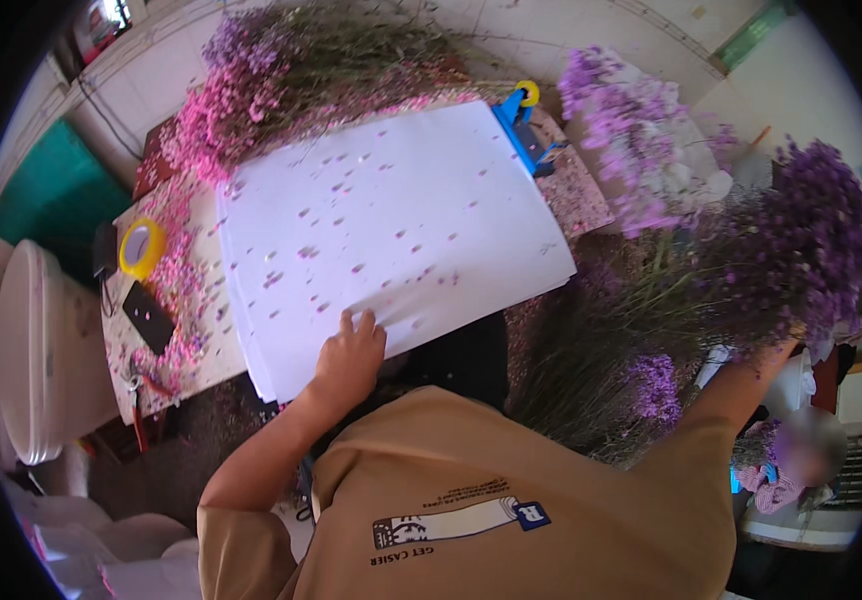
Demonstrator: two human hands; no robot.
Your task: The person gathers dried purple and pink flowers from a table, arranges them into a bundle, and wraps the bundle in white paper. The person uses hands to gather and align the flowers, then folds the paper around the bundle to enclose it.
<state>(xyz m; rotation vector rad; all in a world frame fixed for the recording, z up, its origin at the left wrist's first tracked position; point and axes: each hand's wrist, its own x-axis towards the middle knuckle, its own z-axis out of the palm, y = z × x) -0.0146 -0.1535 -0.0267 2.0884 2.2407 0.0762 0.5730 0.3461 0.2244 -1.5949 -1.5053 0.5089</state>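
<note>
My left hand (351, 352) rests on the near edge of a stack of large white paper sheets (416, 210). Two of its fingers stretch forward over the paper, and nothing is in its grasp. Small fallen petals are scattered across the top sheet. My right arm reaches far out to the right, where my right hand (789, 343) is mostly covered by a big bunch of dark purple dried flowers (813, 240). Whether its fingers close on the stems is hidden. Long thin stems (611, 322) trail from that bunch towards the table.
Pink and lilac flowers (228, 112) lie along the table's far side. A blue tape dispenser (525, 135) stands by the paper. On the left are a yellow tape roll (142, 249), a black phone-like slab (149, 318), red-handled pliers (138, 412) and a white bin (48, 352). Another person (783, 472) sits at right.
</note>
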